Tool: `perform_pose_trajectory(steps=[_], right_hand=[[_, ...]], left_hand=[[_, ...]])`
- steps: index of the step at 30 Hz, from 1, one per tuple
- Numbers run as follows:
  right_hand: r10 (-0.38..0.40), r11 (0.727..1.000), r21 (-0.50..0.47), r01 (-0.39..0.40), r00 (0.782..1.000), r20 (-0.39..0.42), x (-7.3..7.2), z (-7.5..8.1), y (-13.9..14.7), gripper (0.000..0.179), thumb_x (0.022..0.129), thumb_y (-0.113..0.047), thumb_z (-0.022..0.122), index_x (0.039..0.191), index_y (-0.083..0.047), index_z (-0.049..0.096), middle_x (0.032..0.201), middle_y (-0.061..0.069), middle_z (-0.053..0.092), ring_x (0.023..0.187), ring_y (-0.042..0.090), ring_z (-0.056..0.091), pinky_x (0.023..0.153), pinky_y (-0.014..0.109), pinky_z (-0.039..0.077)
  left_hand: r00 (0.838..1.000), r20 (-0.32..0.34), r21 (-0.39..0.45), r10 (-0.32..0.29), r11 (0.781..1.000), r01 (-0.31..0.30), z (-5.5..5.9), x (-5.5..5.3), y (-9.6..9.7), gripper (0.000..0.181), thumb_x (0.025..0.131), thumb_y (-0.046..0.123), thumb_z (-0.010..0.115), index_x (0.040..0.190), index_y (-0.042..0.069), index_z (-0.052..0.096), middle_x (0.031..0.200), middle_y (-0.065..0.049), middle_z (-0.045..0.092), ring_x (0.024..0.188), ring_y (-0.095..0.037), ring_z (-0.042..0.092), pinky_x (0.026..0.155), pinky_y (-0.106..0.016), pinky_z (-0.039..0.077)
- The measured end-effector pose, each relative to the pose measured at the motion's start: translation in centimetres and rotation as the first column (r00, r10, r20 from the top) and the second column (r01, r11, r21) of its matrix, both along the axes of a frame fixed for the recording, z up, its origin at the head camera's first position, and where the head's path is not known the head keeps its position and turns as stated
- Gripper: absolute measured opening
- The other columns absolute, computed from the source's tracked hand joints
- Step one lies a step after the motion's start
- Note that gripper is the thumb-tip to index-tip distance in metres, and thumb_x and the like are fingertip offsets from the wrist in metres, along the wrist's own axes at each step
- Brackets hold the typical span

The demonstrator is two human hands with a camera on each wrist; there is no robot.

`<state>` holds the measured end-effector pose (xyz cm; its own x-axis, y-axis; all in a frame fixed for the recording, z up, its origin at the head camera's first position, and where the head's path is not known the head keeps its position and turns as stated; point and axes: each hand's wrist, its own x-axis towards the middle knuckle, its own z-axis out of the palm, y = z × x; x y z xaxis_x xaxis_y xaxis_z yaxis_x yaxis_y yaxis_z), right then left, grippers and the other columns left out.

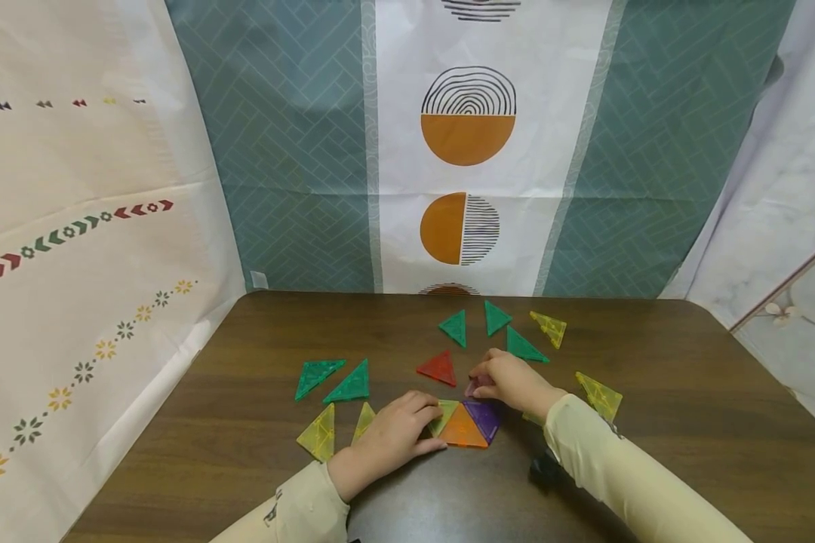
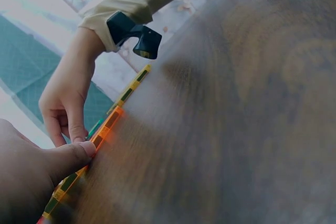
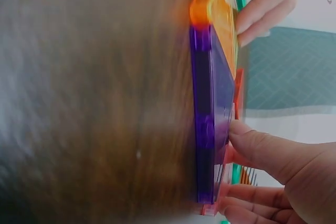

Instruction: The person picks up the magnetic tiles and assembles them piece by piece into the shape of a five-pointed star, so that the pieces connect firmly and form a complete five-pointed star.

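Observation:
In the head view, an orange triangle tile [image 1: 465,430] lies between a yellow-green triangle tile [image 1: 444,415] and a purple triangle tile [image 1: 484,417], edges together. My left hand [image 1: 392,431] rests over the left side of this group, fingers on the yellow-green tile and thumb along the near edge. With thumb and fingers, my right hand [image 1: 512,381] pinches a pink triangle tile [image 1: 474,385] at the purple tile's far side. The right wrist view shows the pink tile low beside the purple tile, partly hidden by the fingers.
A red triangle tile [image 1: 439,368] lies just beyond the group. Green triangle tiles [image 1: 526,346] are at the back and the left [image 1: 349,382]. Yellow triangle tiles [image 1: 599,396] lie right and left, some partly under the arms. A patterned cloth [image 1: 299,151] hangs behind the wooden table [image 1: 258,339].

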<state>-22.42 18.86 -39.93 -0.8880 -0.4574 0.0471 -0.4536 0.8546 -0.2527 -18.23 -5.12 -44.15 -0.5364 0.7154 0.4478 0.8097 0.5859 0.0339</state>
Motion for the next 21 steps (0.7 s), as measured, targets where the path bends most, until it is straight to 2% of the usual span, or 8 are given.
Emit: perform_pose_trajectory(steps=[9, 15, 21], right_hand=[[-0.007, 1.000, -0.011, 0.007, 1.000, -0.029, 1.0, -0.1, -0.2, 0.027, 0.086, -0.023, 0.072, 0.108, -0.008, 0.074, 0.094, 0.004, 0.062, 0.080, 0.012, 0.056, 0.072, 0.028, 0.053], [-0.024, 0.999, -0.037, 0.022, 0.998, -0.054, 1.6, -0.2, 0.1, 0.031, 0.085, -0.024, 0.073, 0.111, -0.008, 0.071, 0.102, 0.007, 0.063, 0.087, 0.017, 0.060, 0.079, 0.035, 0.055], [-0.059, 0.995, -0.087, 0.054, 0.996, -0.060, 2.8, 0.1, 0.1, 0.039, 0.084, -0.026, 0.075, 0.115, -0.005, 0.068, 0.109, 0.010, 0.064, 0.094, 0.023, 0.062, 0.087, 0.041, 0.054]], left_hand=[[0.999, 0.031, -0.040, 0.029, 0.999, -0.028, 0.2, 0.1, 0.1, 0.041, 0.085, 0.048, 0.067, 0.107, 0.013, 0.071, 0.114, 0.000, 0.065, 0.107, -0.014, 0.060, 0.090, -0.026, 0.053], [0.999, 0.040, -0.057, 0.029, 0.998, -0.027, 0.3, 0.1, 0.2, 0.042, 0.086, 0.048, 0.067, 0.108, 0.013, 0.070, 0.115, -0.001, 0.065, 0.108, -0.014, 0.060, 0.091, -0.026, 0.053], [0.999, 0.036, -0.095, 0.038, 0.995, -0.035, 0.8, 0.4, 0.1, 0.043, 0.086, 0.049, 0.067, 0.109, 0.014, 0.070, 0.114, 0.000, 0.065, 0.108, -0.015, 0.060, 0.096, -0.029, 0.050]])
